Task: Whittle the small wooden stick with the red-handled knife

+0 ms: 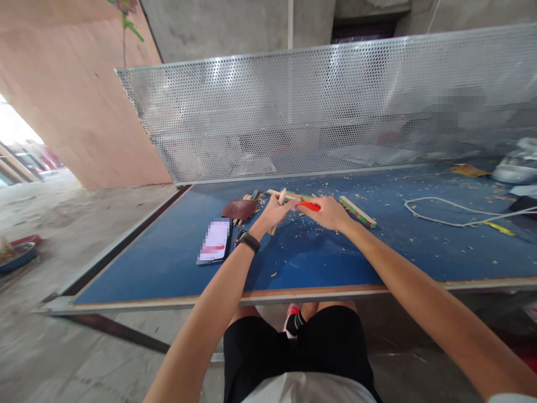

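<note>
My left hand (pixel 274 212) is closed around a slim wooden stick (pixel 282 196), whose pointed pale tip rises above the fingers. The stick's lower end shows below the hand. In my right hand (pixel 331 212) is a red-handled knife (pixel 309 206), held close against the left thumb; its blade cannot be made out. Behind both hands lies a wooden strip (pixel 274 193), partly covered by them. A second wooden strip (pixel 357 211) with green and red sides rests right of my right hand. Wood shavings (pixel 300 226) are scattered beneath and around the hands.
A phone (pixel 216 240) and a brown sheet (pixel 240 209) with several small sticks by it lie left on the blue table (pixel 159 263). A white cable (pixel 453 224) loops at right, near a yellow object (pixel 500 228). Perforated metal panel (pixel 293 112) stands along the back.
</note>
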Available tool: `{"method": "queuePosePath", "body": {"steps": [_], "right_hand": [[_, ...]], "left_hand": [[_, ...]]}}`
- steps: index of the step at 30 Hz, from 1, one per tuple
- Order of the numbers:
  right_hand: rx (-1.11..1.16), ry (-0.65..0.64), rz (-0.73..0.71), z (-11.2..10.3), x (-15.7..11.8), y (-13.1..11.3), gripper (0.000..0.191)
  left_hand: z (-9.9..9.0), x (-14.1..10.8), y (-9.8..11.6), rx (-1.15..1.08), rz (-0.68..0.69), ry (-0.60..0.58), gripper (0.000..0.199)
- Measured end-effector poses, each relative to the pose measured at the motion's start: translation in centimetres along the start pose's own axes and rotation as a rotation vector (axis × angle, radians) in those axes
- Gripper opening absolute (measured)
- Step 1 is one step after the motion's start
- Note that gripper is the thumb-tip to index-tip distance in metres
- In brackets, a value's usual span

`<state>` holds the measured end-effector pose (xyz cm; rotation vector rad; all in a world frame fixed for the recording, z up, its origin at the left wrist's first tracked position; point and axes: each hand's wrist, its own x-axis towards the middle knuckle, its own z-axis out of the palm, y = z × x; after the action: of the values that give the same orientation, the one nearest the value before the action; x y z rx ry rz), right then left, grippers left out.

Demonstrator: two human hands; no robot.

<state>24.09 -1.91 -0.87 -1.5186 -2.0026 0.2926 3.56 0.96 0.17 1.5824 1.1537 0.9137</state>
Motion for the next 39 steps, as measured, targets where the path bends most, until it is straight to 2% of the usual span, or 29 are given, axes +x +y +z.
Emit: {"method": "queuePosePath", "body": {"steps": [3,6,12,15,17,21,25,31,36,39], "right_hand": [[0.011,-0.02,-0.042,0.1,0.0,0.0,0.06],[0.011,-0.042,-0.07,0.1,0.0,0.0,0.058],[-0.032,-0.012,-0.012,0.2,0.1,0.0,0.056],[-0.055,0.018,0.018,0.2,0.1,-0.1,0.06],[-0.076,0.035,0.025,0.2,0.2,-0.1,0.063],[-0.138,0.062,0.031,0.3,0.2,-0.2,0.061],[-0.196,0.108,0.027,0.8,0.2,-0.4,0.063],[-0.16,0.218,0.088,0.5,0.3,0.0,0.067],[-0.135,0.223,0.104,0.0,0.4,0.7,0.066],[-0.107,0.222,0.078,0.1,0.5,0.6,0.063]], "left_hand": [[0.1,-0.1,0.2,-0.061,-0.052,-0.001,0.064],[0.1,-0.1,0.1,-0.079,-0.044,-0.041,0.061],[-0.1,0.3,-0.9,-0.032,0.083,-0.112,0.052],[-0.3,0.4,-1.0,-0.03,0.132,-0.144,0.056],[-0.4,0.3,-0.8,-0.032,0.118,-0.147,0.059],[-0.2,0.5,-0.8,0.0,0.088,-0.103,0.06],[-0.1,1.1,-1.2,0.063,0.127,-0.048,0.056],[-0.2,1.4,-1.8,0.299,0.238,0.166,0.035],[-0.1,1.4,-2.1,0.256,0.196,0.147,0.039],[-0.2,1.5,-2.4,0.174,0.168,0.103,0.033]]}}
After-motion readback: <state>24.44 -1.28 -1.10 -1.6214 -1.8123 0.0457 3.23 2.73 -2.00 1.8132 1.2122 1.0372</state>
